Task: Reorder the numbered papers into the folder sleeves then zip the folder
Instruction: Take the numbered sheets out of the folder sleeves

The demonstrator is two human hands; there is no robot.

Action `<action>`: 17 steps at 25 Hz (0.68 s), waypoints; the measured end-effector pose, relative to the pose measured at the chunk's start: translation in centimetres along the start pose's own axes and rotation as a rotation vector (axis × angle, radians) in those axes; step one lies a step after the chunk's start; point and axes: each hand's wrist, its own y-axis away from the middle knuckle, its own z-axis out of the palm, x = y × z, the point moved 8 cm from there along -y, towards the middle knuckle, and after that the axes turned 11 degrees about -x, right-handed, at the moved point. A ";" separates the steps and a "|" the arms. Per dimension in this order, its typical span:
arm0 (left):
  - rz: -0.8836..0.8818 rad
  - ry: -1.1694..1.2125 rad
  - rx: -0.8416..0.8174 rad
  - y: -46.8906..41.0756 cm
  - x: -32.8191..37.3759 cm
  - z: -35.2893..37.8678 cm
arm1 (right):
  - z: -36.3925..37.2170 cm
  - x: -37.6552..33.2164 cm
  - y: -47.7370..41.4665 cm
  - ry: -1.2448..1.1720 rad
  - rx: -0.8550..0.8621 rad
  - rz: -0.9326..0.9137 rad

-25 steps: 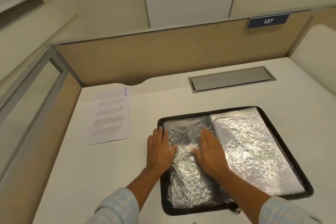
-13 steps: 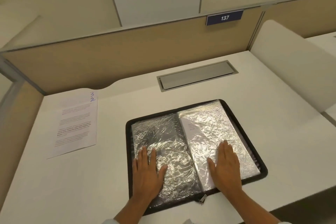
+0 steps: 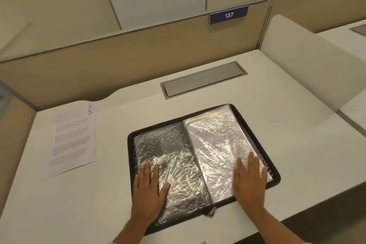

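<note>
A black zip folder lies open on the white desk, its crinkled clear sleeves shining. The right sleeve holds a printed sheet; the left sleeve looks dark. My left hand rests flat on the lower left sleeve, fingers straight. My right hand lies flat on the lower right sleeve near the folder's edge. The zip pull sits at the front edge between my hands. Two stacked printed papers, marked 3 and 2 in blue, lie to the left of the folder.
A grey cable hatch is set in the desk behind the folder. A tan partition with a blue 137 sign closes the back. A white divider stands at the right. The desk's front edge runs just below the folder.
My right hand slid from the folder's middle to the lower right sleeve, and my left hand moved from the folder's left edge onto the lower left sleeve. The view swung right.
</note>
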 end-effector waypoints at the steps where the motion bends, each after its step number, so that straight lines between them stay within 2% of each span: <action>1: -0.006 -0.001 -0.002 0.0 0.0 -0.1 | -0.2 -0.2 0.0 -0.034 0.015 -0.002; 4: -0.014 -0.011 0.015 -0.1 0.8 -0.9 | -1.6 -1.6 0.2 -0.200 0.093 -0.001; 6: 0.049 0.074 0.055 0.1 2.3 -1.6 | -2.4 -3.2 0.5 -0.343 0.114 -0.019; 10: 0.179 0.687 0.035 0.2 5.6 -3.9 | -3.3 -8.3 1.9 -0.488 0.072 -0.131; 15: 0.038 1.418 -0.184 -0.3 7.5 -7.6 | -3.0 -15.3 5.0 -0.546 -0.046 -0.392; 17: 0.026 1.556 -0.224 -0.6 6.7 -8.1 | -2.1 -17.5 6.5 -0.500 -0.134 -0.498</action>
